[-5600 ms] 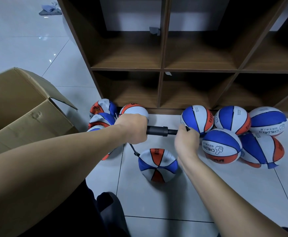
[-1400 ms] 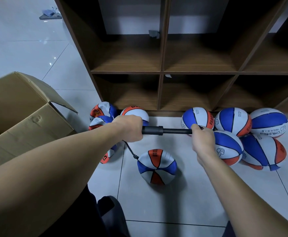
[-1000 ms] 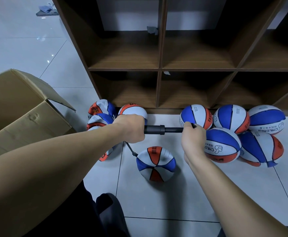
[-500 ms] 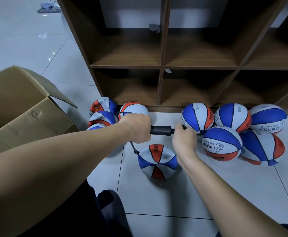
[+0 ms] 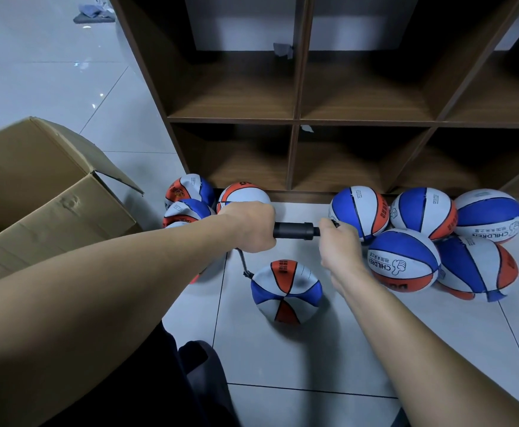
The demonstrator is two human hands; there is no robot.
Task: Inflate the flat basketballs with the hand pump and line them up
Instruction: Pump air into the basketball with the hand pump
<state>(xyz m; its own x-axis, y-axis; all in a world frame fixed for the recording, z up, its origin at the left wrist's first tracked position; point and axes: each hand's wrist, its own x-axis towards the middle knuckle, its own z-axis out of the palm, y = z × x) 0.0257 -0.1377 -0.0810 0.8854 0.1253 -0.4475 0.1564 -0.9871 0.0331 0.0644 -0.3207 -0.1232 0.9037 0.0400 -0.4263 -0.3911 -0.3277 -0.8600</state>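
Left hand (image 5: 249, 227): wrapped round the barrel of the hand pump (image 5: 295, 231), fist tight, at about 12 o'clock from the ball being filled.
Right hand (image 5: 338, 241): curled round the pump handle at the barrel's right end, handle itself hidden inside the fist; piston rod barely showing, so stroke judged near fully pushed in.
Pump position: held level above the floor (image 5: 298, 359), lying 9-to-3 o'clock across the view.
Hose (image 5: 242, 262): thin and dark, dropping from under the left hand to the upper left of the ball, needle end touching it.
Ball on the pump (image 5: 286, 292): on the floor tile at 6 o'clock from the pump, still puckered and creased, judged only partly filled.
Filled group (image 5: 424, 238): five balls clustered at 3 o'clock, touching each other, back three against the foot of the shelf unit (image 5: 298, 118); rounder, though the outermost front one looks dented; bunched, not in a line.
Flat pile (image 5: 187, 201): several wrinkled balls heaped at 10 o'clock, partly hidden behind the left forearm; exact count not readable.
Cardboard box (image 5: 45, 192): open, at 9 o'clock, contents not visible.
Progress: roughly half judged done; present ball needs more strokes.
Left to do: needle out, flat pile pumped one by one, then all balls set in a row.
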